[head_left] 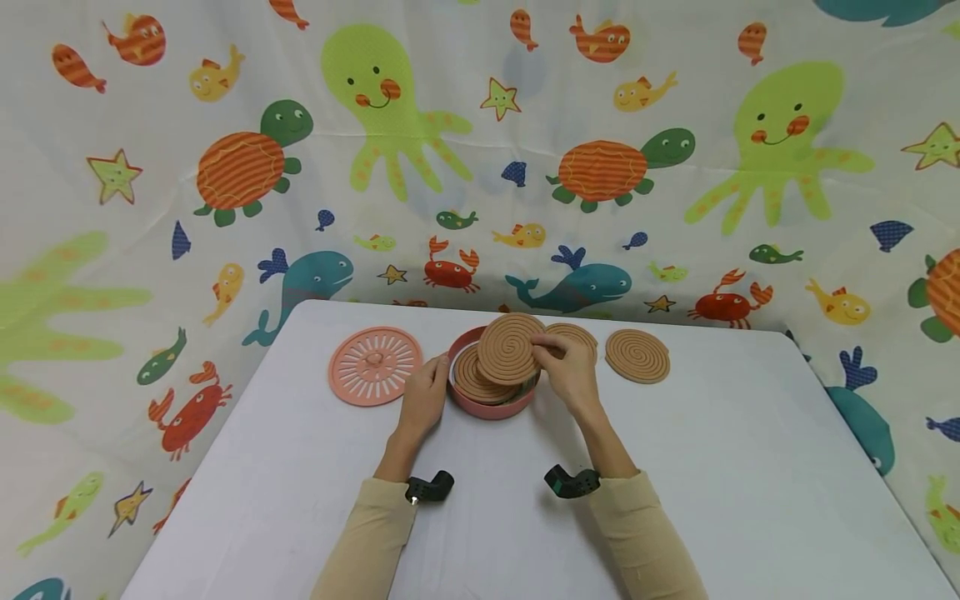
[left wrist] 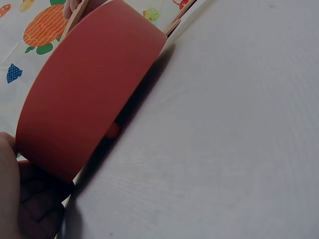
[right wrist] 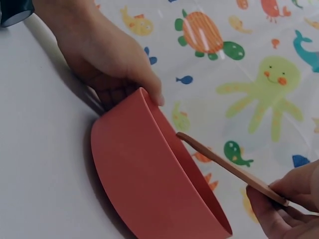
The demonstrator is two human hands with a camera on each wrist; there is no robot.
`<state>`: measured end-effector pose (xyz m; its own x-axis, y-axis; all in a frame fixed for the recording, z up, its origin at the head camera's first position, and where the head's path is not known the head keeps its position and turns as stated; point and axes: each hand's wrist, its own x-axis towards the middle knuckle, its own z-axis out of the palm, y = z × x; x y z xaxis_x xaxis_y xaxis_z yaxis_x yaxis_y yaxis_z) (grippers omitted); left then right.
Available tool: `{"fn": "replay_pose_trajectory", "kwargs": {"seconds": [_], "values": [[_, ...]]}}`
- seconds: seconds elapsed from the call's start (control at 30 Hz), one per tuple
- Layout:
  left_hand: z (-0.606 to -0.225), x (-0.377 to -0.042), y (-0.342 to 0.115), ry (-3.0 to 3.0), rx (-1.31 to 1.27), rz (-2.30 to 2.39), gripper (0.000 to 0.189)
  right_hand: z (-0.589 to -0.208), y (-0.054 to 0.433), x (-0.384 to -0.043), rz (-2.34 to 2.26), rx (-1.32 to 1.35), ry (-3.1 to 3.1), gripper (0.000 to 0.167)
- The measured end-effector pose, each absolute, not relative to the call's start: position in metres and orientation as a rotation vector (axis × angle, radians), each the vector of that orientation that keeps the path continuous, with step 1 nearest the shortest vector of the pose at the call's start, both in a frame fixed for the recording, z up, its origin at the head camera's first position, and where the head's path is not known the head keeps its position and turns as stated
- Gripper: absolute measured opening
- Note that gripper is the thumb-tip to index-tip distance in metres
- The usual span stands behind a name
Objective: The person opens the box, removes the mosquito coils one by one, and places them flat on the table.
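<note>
A tan spiral mosquito coil (head_left: 508, 348) is pinched at its right edge by my right hand (head_left: 570, 368). It is tilted over the round red mosquito coil holder (head_left: 491, 412). Inside the holder, another coil (head_left: 474, 385) is partly covered by the raised one. My left hand (head_left: 424, 397) grips the holder's left side, its thumb at the rim in the right wrist view. The left wrist view is mostly filled by the holder's outer wall (left wrist: 89, 84). In the right wrist view the raised coil (right wrist: 234, 172) is seen edge-on above the opening.
Left of the holder lies a pink slotted lid (head_left: 352, 367) with a small central knob. To the right, one coil (head_left: 581, 333) lies partly behind my right hand, and another coil (head_left: 637, 356) lies farther right. A sea-animal patterned curtain (head_left: 465, 167) hangs behind the white table (head_left: 750, 467).
</note>
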<state>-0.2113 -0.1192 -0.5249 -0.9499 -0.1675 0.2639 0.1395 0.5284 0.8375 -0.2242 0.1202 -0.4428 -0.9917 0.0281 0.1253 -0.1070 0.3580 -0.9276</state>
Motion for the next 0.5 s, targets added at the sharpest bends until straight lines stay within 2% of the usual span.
{"fn": "replay_pose_trajectory", "kwargs": {"seconds": [0.5], "values": [[-0.5222, -0.2113, -0.1213, -2.473, 0.026, -1.415, 0.041, -0.4398, 0.1275, -0.2265, 1.819, 0.02, -2.458, 0.022]]}}
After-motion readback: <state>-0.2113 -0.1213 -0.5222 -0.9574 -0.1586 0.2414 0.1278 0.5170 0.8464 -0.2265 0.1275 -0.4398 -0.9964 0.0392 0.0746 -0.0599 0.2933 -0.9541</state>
